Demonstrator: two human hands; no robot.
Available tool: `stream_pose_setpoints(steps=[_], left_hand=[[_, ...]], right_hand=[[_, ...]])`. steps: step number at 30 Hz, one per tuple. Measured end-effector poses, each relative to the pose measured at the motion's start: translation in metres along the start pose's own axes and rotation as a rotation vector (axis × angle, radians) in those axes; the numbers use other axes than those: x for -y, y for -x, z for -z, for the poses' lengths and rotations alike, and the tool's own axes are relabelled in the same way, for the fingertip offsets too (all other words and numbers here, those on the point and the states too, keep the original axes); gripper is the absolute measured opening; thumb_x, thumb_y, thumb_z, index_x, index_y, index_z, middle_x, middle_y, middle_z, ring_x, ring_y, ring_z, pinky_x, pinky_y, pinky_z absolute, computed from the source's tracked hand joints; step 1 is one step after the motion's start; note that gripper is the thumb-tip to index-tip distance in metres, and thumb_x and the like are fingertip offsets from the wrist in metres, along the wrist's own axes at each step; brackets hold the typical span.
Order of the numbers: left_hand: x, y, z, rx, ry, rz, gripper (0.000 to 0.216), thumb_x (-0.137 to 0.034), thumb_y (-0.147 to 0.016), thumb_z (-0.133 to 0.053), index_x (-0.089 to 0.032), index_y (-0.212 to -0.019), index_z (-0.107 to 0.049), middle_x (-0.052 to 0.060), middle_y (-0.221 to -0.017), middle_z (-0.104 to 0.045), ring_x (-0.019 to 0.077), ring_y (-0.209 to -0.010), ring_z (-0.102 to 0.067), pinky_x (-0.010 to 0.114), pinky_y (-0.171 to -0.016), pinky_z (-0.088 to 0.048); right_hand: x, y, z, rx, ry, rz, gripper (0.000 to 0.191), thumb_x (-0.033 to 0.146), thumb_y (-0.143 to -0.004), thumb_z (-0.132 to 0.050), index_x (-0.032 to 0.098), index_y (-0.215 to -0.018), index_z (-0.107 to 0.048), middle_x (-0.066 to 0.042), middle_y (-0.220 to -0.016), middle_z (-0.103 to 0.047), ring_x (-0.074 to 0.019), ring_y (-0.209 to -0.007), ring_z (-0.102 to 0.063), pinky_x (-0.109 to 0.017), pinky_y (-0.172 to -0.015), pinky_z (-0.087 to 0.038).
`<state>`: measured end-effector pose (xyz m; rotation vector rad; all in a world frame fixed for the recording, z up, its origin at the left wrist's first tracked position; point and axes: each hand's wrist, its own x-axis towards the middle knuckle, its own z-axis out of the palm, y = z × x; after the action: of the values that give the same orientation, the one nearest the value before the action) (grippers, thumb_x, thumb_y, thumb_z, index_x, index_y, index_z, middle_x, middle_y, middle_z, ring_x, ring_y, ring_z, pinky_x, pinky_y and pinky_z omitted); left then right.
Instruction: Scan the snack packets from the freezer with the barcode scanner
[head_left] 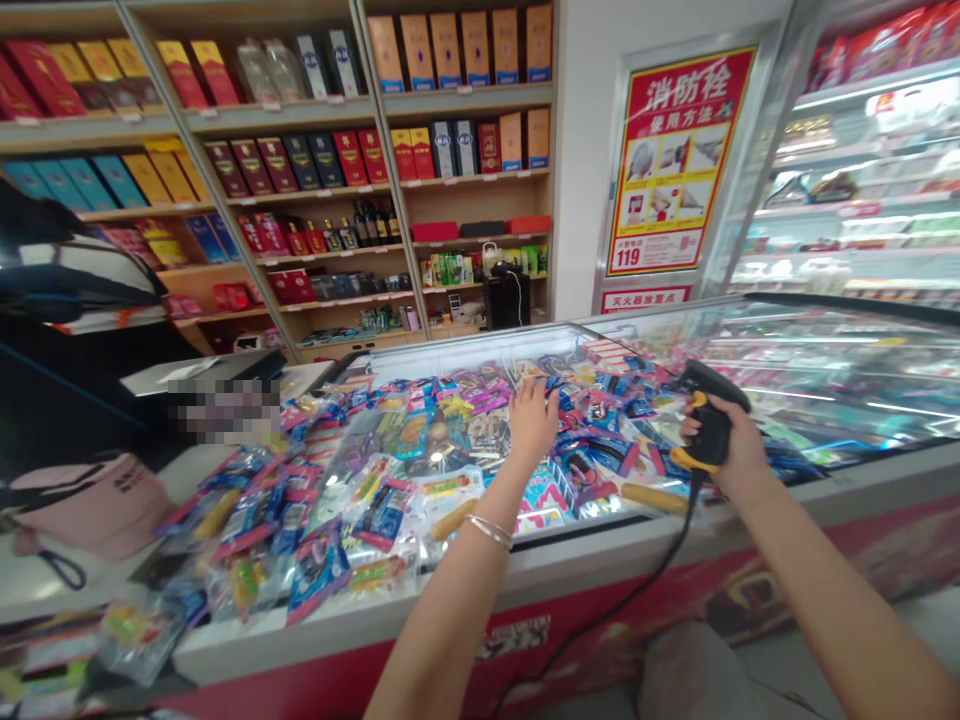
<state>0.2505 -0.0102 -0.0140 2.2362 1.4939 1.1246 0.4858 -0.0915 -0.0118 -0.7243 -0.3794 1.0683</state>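
boxes (475, 48) line wooden shelves (480, 206) near a red poster (681, 165).

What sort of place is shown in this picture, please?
Most likely a convenience store or small supermarket: boxed goods stand in rows on wall shelves, many wrapped packets are spread across a glass-topped display case, and the right hand holds what looks like a barcode scanner.

two hands (534, 418) (742, 440), one handheld scanner (709, 420), one pink tote (101, 505).

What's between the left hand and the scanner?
In the head view, blue-and-pink packets lie across the stretch between the left hand and the scanner held in the right hand.
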Motion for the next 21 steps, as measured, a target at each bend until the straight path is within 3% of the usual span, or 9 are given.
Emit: stream_pose_setpoints(steps=[5,10,15,21], left_hand=[[-0.006,-0.013,0.073,-0.087,0.117,-0.051,0.041,-0.032,-0.092,-0.039,-0.012,-0.126,-0.053,0.014,-0.134,-0.053,0.0215,-0.127,-0.046,0.034,-0.108,-0.033],[0.043,-0.014,0.158,-0.216,-0.017,0.0,0.033,-0.028,-0.088,-0.045,-0.016,-0.115,-0.059,0.01,-0.119,-0.062,0.0221,-0.111,-0.056,0.035,-0.099,-0.04],[0.123,-0.006,0.216,-0.277,-0.279,0.255,0.034,-0.029,-0.086,-0.044,-0.015,-0.112,-0.061,0.011,-0.117,-0.063,0.0244,-0.107,-0.057,0.036,-0.096,-0.041],[0.19,0.01,0.241,-0.216,-0.527,0.464,0.037,-0.033,-0.086,-0.04,-0.015,-0.11,-0.062,0.014,-0.11,-0.065,0.0277,-0.107,-0.058,0.037,-0.09,-0.042]], right_hand=[[0.017,0.019,-0.033,0.037,0.135,0.019,0.013,0.019,-0.077,-0.05,0.013,-0.074,-0.061,-0.004,-0.064,-0.05,-0.0073,-0.042,-0.043,-0.017,-0.036,-0.038],[-0.001,0.043,-0.088,0.195,0.196,-0.071,0.015,0.021,-0.08,-0.05,0.013,-0.074,-0.062,-0.004,-0.062,-0.053,-0.0068,-0.041,-0.043,-0.018,-0.036,-0.035],[-0.072,0.049,-0.139,0.394,0.211,-0.242,0.011,0.024,-0.077,-0.055,0.015,-0.074,-0.059,-0.002,-0.06,-0.055,-0.0079,-0.042,-0.044,-0.018,-0.036,-0.037],[-0.174,0.057,-0.184,0.503,0.319,-0.555,0.016,0.026,-0.08,-0.055,0.015,-0.069,-0.056,-0.001,-0.055,-0.056,-0.0083,-0.04,-0.047,-0.018,-0.037,-0.04]])
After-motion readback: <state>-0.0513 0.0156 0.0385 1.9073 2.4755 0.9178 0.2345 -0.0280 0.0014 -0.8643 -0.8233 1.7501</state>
